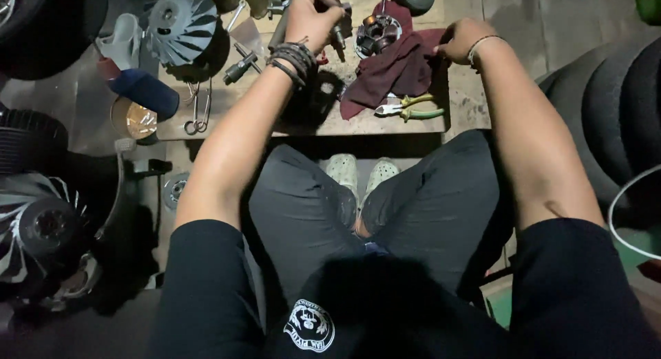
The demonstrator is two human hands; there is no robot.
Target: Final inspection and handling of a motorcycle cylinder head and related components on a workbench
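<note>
My left hand (pixel 313 18), with dark bands on the wrist, is closed around a small metal tool or part (pixel 339 34) above a low wooden board (pixel 303 121). My right hand (pixel 460 39) pinches the edge of a dark red rag (pixel 396 70) that lies on the board. A round metal clutch-like part (pixel 377 34) sits on the rag between both hands. Green-handled pliers (pixel 406 109) lie just below the rag, near the board's front edge.
A finned metal pulley (pixel 180 18), a blue can (pixel 146 90), a bolt (pixel 239 68) and wire clips (pixel 198 111) lie on the left. Another finned disc (pixel 41 225) rests on the floor at left. Tyres (pixel 613 104) stand on the right. My knees and pale shoes (pixel 359 172) are below the board.
</note>
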